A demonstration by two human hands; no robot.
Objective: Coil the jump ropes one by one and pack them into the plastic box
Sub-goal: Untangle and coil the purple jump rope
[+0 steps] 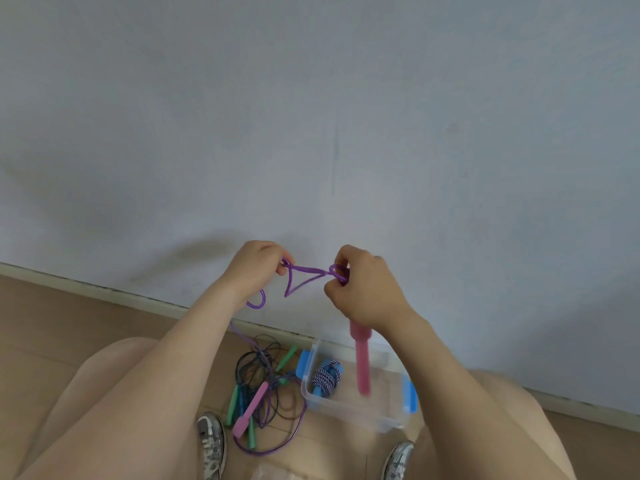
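Purple rope (pixel 304 271) is what we've got in the air right now, up above the box (pixel 346 412) and pulled into a short stretch between both hands. Our left hand (pixel 256 268) pinches one end of that stretch, fingers curled in. Our right hand (pixel 363 289) is curled round a couple of small loops, plus what looks like the top of the pink handle (pixel 362 362). That handle hangs straight down, long axis upright, with its tip pretty much over the box. The stretch itself runs sideways, roughly level, and the right hand is clearly the one nearer the box. From the left hand the loose rest of the rope drops to the pile (pixel 263 386) just left of the box, where its other pink handle (pixel 251 408) lies among green-handled ropes. Inside the box there's already one striped rope (pixel 325 375), bundled up at the end nearer the pile. Our guess: coiling has barely started, so the left hand has to keep feeding slack sideways to the right, and that tangle by the box could snag as it comes up.
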